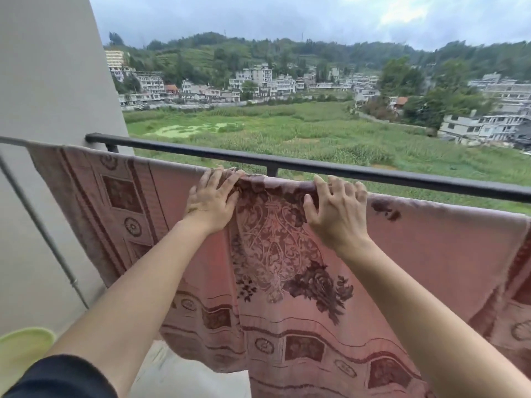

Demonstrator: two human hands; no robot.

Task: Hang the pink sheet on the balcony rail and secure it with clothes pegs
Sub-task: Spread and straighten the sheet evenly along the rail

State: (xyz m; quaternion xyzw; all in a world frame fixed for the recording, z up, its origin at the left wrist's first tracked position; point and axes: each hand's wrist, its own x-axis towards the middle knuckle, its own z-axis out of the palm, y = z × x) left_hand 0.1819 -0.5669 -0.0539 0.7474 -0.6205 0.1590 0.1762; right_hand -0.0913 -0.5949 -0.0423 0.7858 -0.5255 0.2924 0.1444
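Left hand [211,201] lies flat on the pink sheet [431,254], fingers straight and spread, tips up at the top fold; open, pressing, not gripping. Right hand [336,214] does the same just to the right: fingers spread and a little arched, tips on the fold, thumb out to the side. It looks open and resting on the cloth, with nothing pinched as far as I can tell.

A small bunch of fabric sits between the two hands at the top edge, so this reads as smoothing or evening out the drape.

The sheet is already hung. It runs from the far left past the right frame edge and falls well down on the near side. On the left it lies over a thin grey bar [17,140] just inside the black balcony rail [316,165]. Whether the same bar carries it under the hands is hidden by cloth. The far-side overhang is not visible.

No clothes pegs are in view, neither on the fold nor in either hand.

Judgement: hanging is mostly done and being tidied. The pegging part has not started, and pegs have to be fetched first.

Around it: a pale wall [43,81] on the left with a grey pipe [40,225] running down it, and a green basin [20,349] at the lower left corner.
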